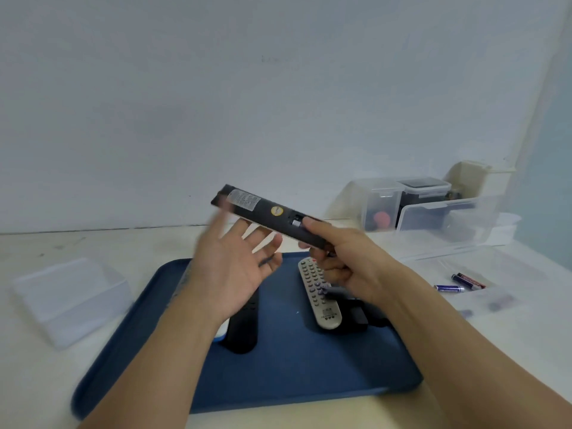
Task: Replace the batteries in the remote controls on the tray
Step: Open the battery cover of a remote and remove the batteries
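Observation:
My right hand (pixel 349 258) grips a long black remote (pixel 263 212) by its near end and holds it above the blue tray (pixel 294 376), back side up, with the battery bay uncovered and a battery showing. My left hand (pixel 235 267) is open, palm up, just under the remote's far half, blurred by motion. On the tray lie a grey remote (pixel 318 295) with its buttons up, a black remote (pixel 244 326) partly under my left wrist, and another dark object (pixel 359 317) below my right hand.
Loose batteries (pixel 458 283) lie in a clear container on the table to the right. A clear plastic box (pixel 68 298) stands left of the tray. Lidded clear containers (pixel 430 209) are stacked at the back right by the wall.

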Tool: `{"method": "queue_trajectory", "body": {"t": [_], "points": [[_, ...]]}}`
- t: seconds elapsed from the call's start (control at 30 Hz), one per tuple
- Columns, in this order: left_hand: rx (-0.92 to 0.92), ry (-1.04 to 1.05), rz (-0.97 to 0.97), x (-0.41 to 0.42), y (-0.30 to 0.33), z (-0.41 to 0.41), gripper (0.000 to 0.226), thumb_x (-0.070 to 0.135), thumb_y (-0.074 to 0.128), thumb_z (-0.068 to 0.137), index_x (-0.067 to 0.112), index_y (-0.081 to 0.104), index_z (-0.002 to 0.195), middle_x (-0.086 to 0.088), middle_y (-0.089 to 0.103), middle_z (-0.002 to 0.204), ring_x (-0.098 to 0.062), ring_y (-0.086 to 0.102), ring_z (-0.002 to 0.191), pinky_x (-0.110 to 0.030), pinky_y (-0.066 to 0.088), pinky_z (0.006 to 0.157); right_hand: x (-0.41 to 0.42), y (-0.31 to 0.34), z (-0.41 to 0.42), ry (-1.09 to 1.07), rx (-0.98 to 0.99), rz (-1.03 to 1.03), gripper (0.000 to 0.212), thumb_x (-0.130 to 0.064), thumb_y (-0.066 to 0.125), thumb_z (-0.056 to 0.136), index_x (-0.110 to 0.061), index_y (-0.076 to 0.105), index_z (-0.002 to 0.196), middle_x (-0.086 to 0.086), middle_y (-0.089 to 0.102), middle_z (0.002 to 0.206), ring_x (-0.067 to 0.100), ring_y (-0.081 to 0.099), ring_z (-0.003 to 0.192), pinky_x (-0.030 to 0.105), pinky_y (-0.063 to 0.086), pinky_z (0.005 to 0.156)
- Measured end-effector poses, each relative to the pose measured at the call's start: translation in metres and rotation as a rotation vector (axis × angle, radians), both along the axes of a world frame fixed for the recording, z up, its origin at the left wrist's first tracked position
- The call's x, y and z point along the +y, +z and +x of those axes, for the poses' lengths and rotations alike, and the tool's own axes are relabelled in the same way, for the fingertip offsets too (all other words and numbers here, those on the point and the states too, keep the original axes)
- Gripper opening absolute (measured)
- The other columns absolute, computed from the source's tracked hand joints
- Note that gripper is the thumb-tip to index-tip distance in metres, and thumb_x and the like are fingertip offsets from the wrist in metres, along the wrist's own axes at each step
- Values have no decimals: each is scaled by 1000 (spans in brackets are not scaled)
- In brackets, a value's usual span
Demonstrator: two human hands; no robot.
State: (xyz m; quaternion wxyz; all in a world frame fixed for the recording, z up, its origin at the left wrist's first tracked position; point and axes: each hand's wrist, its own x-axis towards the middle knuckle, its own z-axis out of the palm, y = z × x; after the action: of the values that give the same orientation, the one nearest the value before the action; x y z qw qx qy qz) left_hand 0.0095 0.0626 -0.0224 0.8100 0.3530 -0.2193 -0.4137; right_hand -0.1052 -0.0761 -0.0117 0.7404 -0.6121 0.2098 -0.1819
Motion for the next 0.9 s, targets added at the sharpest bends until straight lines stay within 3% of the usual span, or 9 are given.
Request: {"method": "queue_trajectory", "body": {"t": [0.07, 0.17, 0.27, 0.33, 0.4, 0.53, 0.7, 0.9], "points": [[-231, 134, 68, -10, -5, -7, 25, 37, 57, 100, 26, 59, 123, -6, 68, 112, -17, 60, 77, -38, 43, 69, 14, -2, 0, 142, 65, -42, 37, -49, 61, 94, -18, 69, 75, -1, 46, 56, 7, 17, 42, 17, 11, 36], [-195, 155, -26, -13, -5, -13, 21, 32, 46, 106, 29, 52, 126, -12, 72, 105, -22, 69, 78, -38, 49, 58, 26, 0, -4, 253, 232, -343, 53, -61, 59, 90, -11, 73, 79, -3, 44, 54, 9, 22, 42, 20, 16, 40], [-145, 210, -24, -13, -4, -8, 19, 35, 44, 107, 28, 56, 120, -10, 66, 88, -21, 67, 76, -40, 58, 66, 16, -2, -4, -17, 143, -727, 44, -50, 81, 76, -9, 69, 68, -8, 49, 49, 4, 39, 43, 19, 33, 48], [-159, 227, 28, -16, -7, -6, 28, 42, 41, 106, 22, 59, 115, -9, 63, 85, -19, 62, 70, -38, 53, 64, 9, -3, -4, -189, -130, -779, 34, -33, 89, 72, -10, 64, 67, -6, 58, 56, 3, 48, 52, 20, 39, 56], [-159, 206, 72, -17, -8, -7, 39, 44, 37, 107, 16, 63, 111, -9, 63, 83, -19, 60, 66, -38, 49, 64, 13, -2, -5, -213, -304, -840, 25, -18, 87, 75, -12, 63, 71, -10, 64, 66, -2, 53, 59, 13, 41, 59], [-167, 173, 101, -18, -9, -16, 37, 36, 36, 108, 12, 62, 118, -10, 66, 86, -21, 61, 69, -33, 54, 61, 25, -6, -4, -112, -295, -924, 18, -11, 84, 78, -15, 67, 81, -8, 68, 79, -3, 56, 59, 8, 38, 61], [-205, 177, 80, -21, -12, -16, 37, 32, 33, 110, 12, 61, 126, -11, 69, 90, -16, 68, 72, -27, 58, 63, 22, -11, -1, -102, -281, -999, 17, -12, 83, 79, -16, 68, 84, -15, 62, 76, -2, 59, 64, 8, 40, 62], [-221, 183, 71, -23, -13, -21, 37, 31, 32, 111, 23, 57, 137, -7, 68, 105, -19, 66, 94, -30, 58, 69, 20, -12, 1, -62, -300, -1025, 13, -9, 78, 83, -16, 68, 87, -15, 64, 78, 0, 61, 66, 9, 42, 68]]}}
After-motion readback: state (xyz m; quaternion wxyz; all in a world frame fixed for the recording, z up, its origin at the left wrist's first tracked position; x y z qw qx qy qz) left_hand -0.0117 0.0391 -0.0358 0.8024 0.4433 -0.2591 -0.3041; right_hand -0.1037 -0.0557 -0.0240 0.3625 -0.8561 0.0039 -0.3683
